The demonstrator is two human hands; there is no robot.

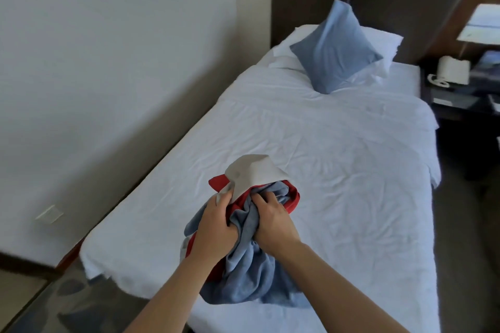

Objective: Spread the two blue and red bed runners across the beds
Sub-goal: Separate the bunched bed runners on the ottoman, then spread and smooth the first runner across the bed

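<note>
Bunched soft blue/red runner in both hands, over wrinkled white bed.

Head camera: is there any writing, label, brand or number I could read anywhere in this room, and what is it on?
No readable text anywhere.
Runner, bunched in the left hand and right hand: plain blue, red and pale cloth, no label showing.
Blue cushion: plain.
Phone on the nightstand: too blurred to read any marking.
Wall plate: blank.
</note>
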